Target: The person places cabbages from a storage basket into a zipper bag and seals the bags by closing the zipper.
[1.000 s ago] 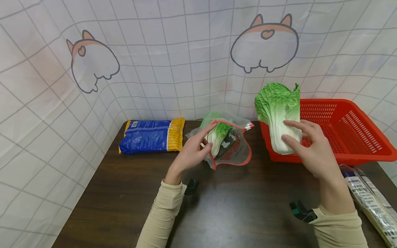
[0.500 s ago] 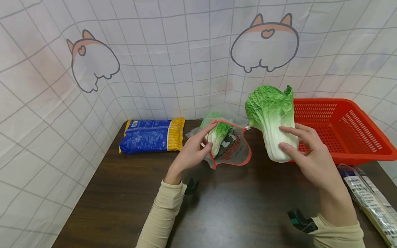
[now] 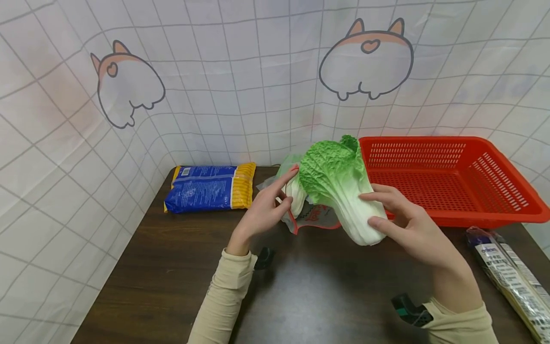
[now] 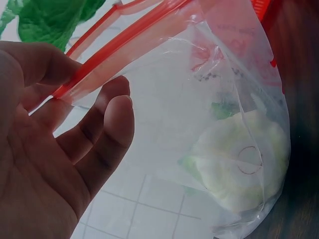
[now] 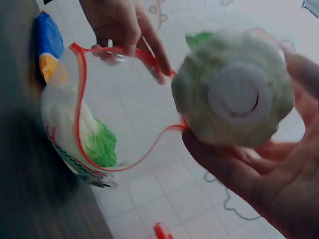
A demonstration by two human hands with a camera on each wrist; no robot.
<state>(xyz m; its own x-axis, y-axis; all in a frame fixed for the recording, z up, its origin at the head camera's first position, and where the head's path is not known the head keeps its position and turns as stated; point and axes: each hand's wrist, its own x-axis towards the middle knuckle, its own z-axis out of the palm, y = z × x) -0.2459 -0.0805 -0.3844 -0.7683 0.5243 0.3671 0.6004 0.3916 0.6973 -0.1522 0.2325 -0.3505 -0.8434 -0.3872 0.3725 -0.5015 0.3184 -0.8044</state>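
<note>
My left hand [image 3: 262, 212] pinches the red rim of a clear zip bag [image 3: 320, 220], which stands with its mouth spread. In the left wrist view, thumb and fingers meet on the red strip [image 4: 130, 42]. Inside the bag sits one napa cabbage [image 5: 102, 144], its white base [image 4: 239, 162] showing through the plastic. My right hand [image 3: 412, 227] grips a second napa cabbage [image 3: 341, 184] by its white stalk, above the table, tilted with its green leaves towards the bag. From the head, this cabbage hides much of the bag's mouth.
A red plastic basket [image 3: 429, 217] stands at the back right. Right of my right arm lies a long clear-wrapped packet [image 3: 507, 272]. A blue and yellow packet [image 3: 206, 188] lies at the back left of the dark wooden table [image 3: 172, 282], before a white gridded cloth [image 3: 240, 86].
My right hand has carried the cabbage left and slightly down, from in front of the basket to the bag, tilting its leaves left. My left hand stays at the bag's rim.
</note>
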